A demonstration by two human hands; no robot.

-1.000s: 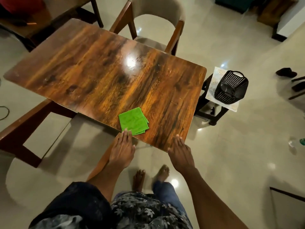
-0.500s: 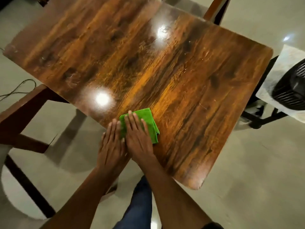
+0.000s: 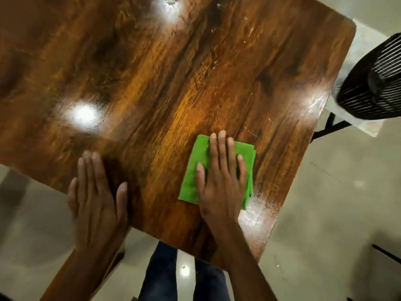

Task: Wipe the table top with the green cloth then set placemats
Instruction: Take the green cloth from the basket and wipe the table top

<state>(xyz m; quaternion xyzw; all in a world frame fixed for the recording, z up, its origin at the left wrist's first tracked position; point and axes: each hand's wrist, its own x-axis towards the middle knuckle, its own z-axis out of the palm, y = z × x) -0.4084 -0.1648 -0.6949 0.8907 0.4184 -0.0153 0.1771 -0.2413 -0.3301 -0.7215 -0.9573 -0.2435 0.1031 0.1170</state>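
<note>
A folded green cloth (image 3: 193,177) lies flat on the glossy brown wooden table top (image 3: 173,72), near the front right corner. My right hand (image 3: 219,183) presses flat on the cloth with fingers spread, covering its middle. My left hand (image 3: 97,198) rests flat on the table's front edge, to the left of the cloth and apart from it, holding nothing. No placemats are visible on the table.
A black slatted basket (image 3: 373,81) stands on a pale mat on a small dark stand right of the table. Pale tiled floor (image 3: 338,192) surrounds the table. My legs in blue jeans (image 3: 162,276) show below the front edge.
My right hand came onto the cloth and slid it to the right along the front of the table. My left hand moved off the cloth and stayed at the edge. The view closed in.
</note>
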